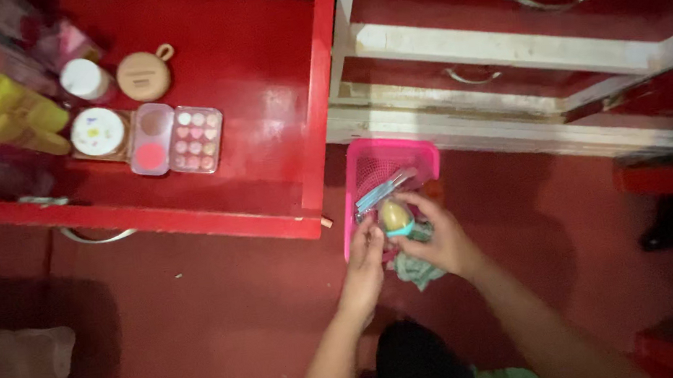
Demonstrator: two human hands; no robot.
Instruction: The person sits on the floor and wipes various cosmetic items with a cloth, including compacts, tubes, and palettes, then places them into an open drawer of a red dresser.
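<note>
Both hands [406, 244], fingers around yellow egg-shaped container [395, 217] over pink basket [425, 153]

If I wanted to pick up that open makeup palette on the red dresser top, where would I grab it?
Grip the makeup palette by its two long edges, coming straight down from above. It lies flat and opened out, with a round white jar tight against its left end, so only the long sides and the right end look free for fingers.

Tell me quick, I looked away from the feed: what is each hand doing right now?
Left hand: fingers touch the egg-shaped thing over the pink basket; grip cannot be told.
Right hand: closed on the egg-shaped thing.
</note>
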